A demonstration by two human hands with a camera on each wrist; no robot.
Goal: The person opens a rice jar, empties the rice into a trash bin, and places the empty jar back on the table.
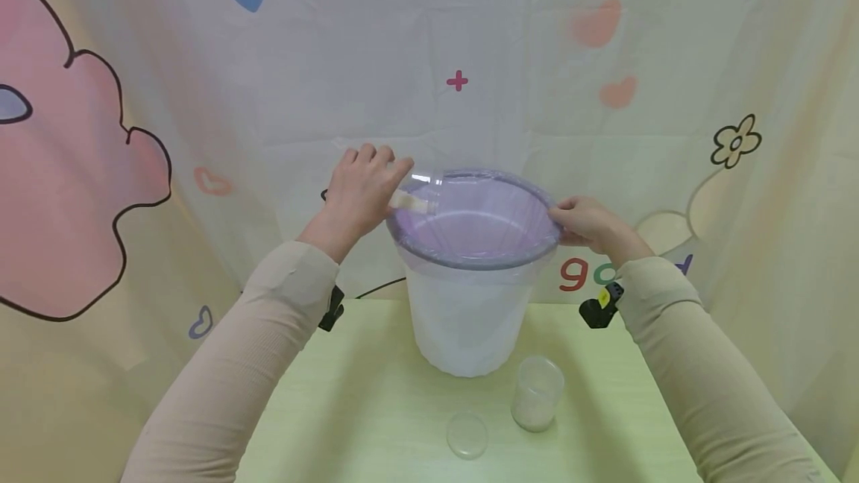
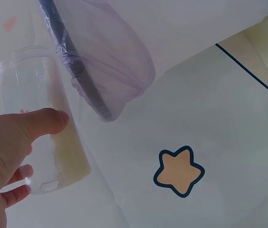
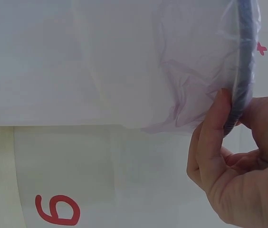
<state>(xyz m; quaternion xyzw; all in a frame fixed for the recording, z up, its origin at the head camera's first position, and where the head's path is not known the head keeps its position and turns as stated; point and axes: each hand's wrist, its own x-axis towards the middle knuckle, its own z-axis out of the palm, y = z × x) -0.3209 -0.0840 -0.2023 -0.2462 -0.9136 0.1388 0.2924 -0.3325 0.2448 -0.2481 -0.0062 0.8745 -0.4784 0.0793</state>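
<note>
A white bin (image 1: 470, 319) with a grey rim stands on the table, lined with a thin purple plastic bag (image 1: 479, 226) folded over its edge. My left hand (image 1: 365, 188) grips a clear jar (image 2: 70, 152) tilted over the left side of the rim, its mouth toward the bin's inside. Pale contents lie along the lower side of that jar. At the opposite side, my right hand (image 1: 590, 222) pinches the rim and bag between thumb and fingers, as the right wrist view shows (image 3: 238, 156).
In front of the bin, a second clear jar (image 1: 537, 393) stands upright with pale contents at its bottom. Left of it a round clear lid (image 1: 467, 436) lies flat on the pale table (image 1: 362, 393). A printed curtain (image 1: 335, 58) hangs close behind the bin.
</note>
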